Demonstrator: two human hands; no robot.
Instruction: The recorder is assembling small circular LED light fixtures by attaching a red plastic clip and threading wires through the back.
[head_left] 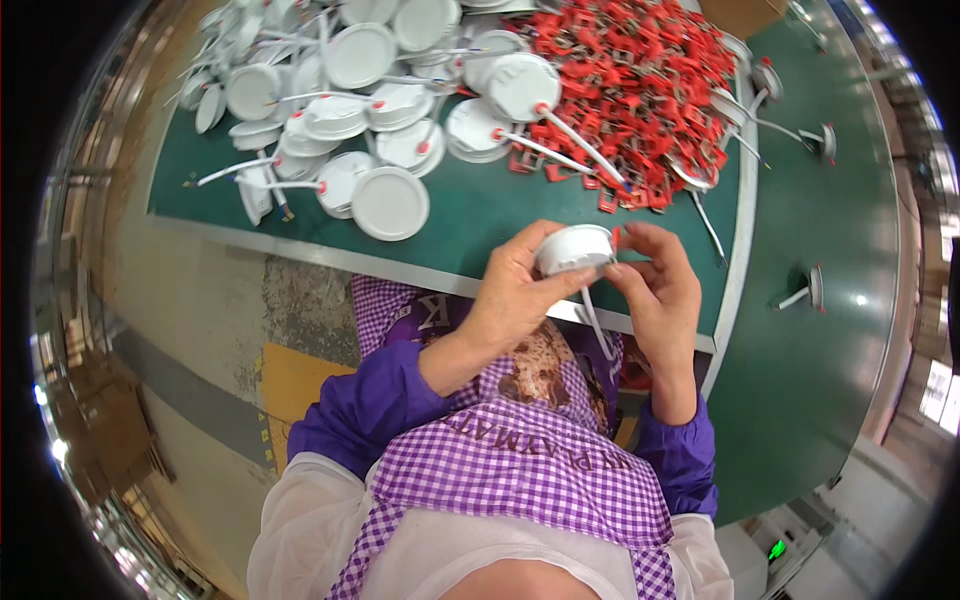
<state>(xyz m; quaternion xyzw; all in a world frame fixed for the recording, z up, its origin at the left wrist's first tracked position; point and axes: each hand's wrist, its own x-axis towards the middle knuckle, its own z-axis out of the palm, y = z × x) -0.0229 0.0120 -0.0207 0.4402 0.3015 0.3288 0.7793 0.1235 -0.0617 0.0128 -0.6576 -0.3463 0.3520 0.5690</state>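
Note:
A round white light fixture (577, 247) is held over the near edge of the green table, its short white cable hanging down. My left hand (517, 290) is closed around the fixture's left side, with the thumb underneath. At its right side, my right hand (655, 280) pinches a small red clip (616, 237) against the rim. The fingers partly cover the clip, so how it sits on the fixture cannot be made out.
Many similar white fixtures (391, 203) lie heaped at the back left of the table (470, 215). Beside them is a large pile of red clips with metal parts (640, 100). More fixtures (815, 288) stand on the green surface (800, 380) at the right, beyond a pale rail (742, 230).

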